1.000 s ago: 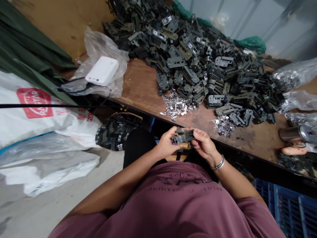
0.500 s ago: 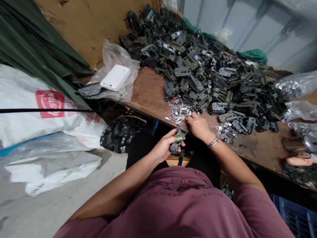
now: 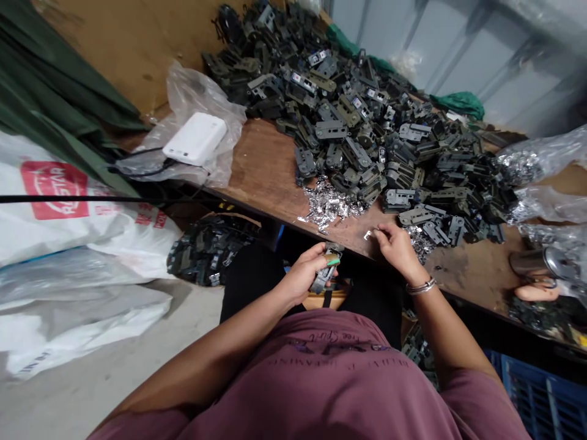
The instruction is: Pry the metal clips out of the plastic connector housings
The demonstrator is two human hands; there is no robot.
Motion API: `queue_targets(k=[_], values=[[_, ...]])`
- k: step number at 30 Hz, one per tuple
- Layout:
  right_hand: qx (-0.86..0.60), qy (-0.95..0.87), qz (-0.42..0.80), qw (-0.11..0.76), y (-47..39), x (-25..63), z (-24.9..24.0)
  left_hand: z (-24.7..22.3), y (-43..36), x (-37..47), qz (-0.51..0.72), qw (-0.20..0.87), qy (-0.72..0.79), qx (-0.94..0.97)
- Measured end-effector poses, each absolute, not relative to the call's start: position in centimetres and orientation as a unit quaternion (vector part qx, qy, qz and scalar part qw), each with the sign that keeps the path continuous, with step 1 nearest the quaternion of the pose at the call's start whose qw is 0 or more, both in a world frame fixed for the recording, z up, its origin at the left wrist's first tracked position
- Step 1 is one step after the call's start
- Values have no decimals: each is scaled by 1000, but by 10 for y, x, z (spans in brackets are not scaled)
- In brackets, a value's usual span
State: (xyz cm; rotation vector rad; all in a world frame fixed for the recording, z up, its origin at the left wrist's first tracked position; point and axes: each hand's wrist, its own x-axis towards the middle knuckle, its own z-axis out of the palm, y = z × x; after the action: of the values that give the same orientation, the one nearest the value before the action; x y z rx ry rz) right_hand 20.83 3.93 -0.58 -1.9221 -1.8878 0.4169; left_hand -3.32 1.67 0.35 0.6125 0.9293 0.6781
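My left hand (image 3: pixel 308 272) is wrapped round a dark grey slotted housing (image 3: pixel 326 275), held over my lap just off the table's front edge. A green mark shows near the thumb tip. To its right, my right hand (image 3: pixel 395 245) is at the table top with thumb and forefinger pinched together. A small shiny metal piece (image 3: pixel 368 234) is right at those fingertips; whether anything is between them is too small to make out. One heap of small silvery metal pieces (image 3: pixel 331 205) lies to the left of this hand, and a second heap (image 3: pixel 419 243) is partly behind it.
A large pile of similar grey housings (image 3: pixel 353 122) covers the back of the wooden table (image 3: pixel 257 162). At left sits a white box (image 3: pixel 195 139) with a cable on clear plastic. A metal can (image 3: pixel 539 263) stands at right, beside another person's hand (image 3: pixel 536 291).
My right hand has moved right, from the left heap of metal pieces to the table top near the second heap. The housing has turned slightly in my left hand. The view has shifted a little.
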Motion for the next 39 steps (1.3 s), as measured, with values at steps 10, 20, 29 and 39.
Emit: queue_targets(k=[10,20,29,39], values=[[-630,-707,173,270,21,176,-4,8,15,-15,334,755,443,348],[-503,-710,202,450,-15,146,9,11,7,-10,318,685,428,496],[-488,-777,133,375,-24,143,-6,15,3,-17,251,508,504,651],[-533,-706,229,405,-32,167,9,23,12,-36,344,426,449,706]])
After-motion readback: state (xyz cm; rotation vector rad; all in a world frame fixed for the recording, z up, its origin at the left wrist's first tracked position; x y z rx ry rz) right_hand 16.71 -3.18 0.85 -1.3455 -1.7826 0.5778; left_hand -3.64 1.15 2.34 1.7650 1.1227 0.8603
